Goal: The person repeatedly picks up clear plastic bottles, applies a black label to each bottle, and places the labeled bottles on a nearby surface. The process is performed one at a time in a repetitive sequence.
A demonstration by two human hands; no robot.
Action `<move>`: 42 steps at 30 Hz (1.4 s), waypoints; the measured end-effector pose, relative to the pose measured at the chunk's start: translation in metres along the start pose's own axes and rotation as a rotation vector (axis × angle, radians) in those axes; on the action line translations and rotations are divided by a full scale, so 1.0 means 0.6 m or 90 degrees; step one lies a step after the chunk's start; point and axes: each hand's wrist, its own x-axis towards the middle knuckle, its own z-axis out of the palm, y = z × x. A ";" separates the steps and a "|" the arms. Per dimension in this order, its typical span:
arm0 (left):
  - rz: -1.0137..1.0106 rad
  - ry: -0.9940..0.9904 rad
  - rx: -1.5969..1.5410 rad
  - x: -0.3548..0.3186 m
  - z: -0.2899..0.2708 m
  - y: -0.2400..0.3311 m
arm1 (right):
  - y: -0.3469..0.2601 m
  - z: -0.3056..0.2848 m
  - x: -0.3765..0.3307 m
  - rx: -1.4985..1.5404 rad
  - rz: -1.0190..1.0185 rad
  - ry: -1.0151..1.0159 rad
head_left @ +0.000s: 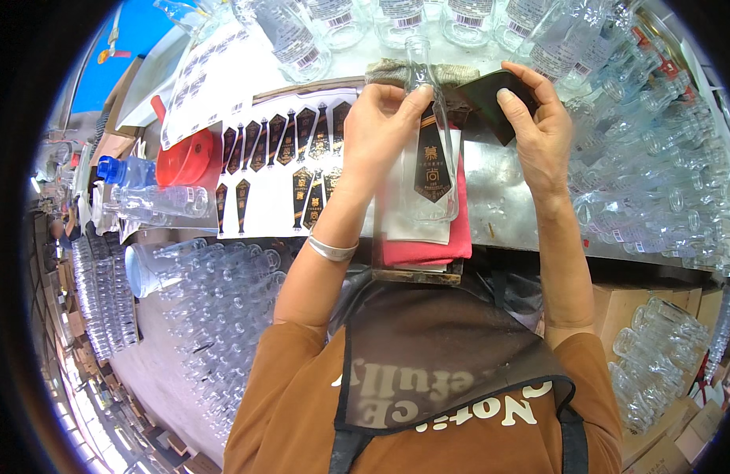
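Note:
A clear glass bottle [449, 207] lies on its back in front of me, its neck pointing away. A black tie-shaped label [433, 162] with gold print sits along it. My left hand [381, 126] is closed at the bottle's neck, thumb pressed on the narrow top of the label. In my right hand [543, 130], thumb over fingers, is a thin dark flat plate [491, 99], tilted just right of the neck. Beneath the bottle are white paper and a folded pink-red cloth [428, 253]. A rolled greyish cloth [384, 72] lies under the neck.
Left of the bottle lies a white sheet of tie-shaped labels [258, 201]. Beyond it are a red plastic scoop-like container [187, 158] and a blue-capped bottle [132, 171]. Labelled bottles [400, 24] line the far side; many clear bottles [657, 158] crowd the right. More bottles [222, 308] stand lower left.

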 end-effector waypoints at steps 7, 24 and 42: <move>-0.043 -0.067 -0.243 -0.009 0.005 -0.021 | -0.032 0.025 0.026 -0.241 -0.106 -0.123; 0.015 -0.022 -0.222 -0.102 -0.083 -0.073 | -0.117 0.056 -0.040 -0.447 -0.318 -0.496; 0.310 -0.142 0.157 -0.158 -0.046 -0.087 | -0.040 -0.001 -0.073 -0.209 -0.323 -0.358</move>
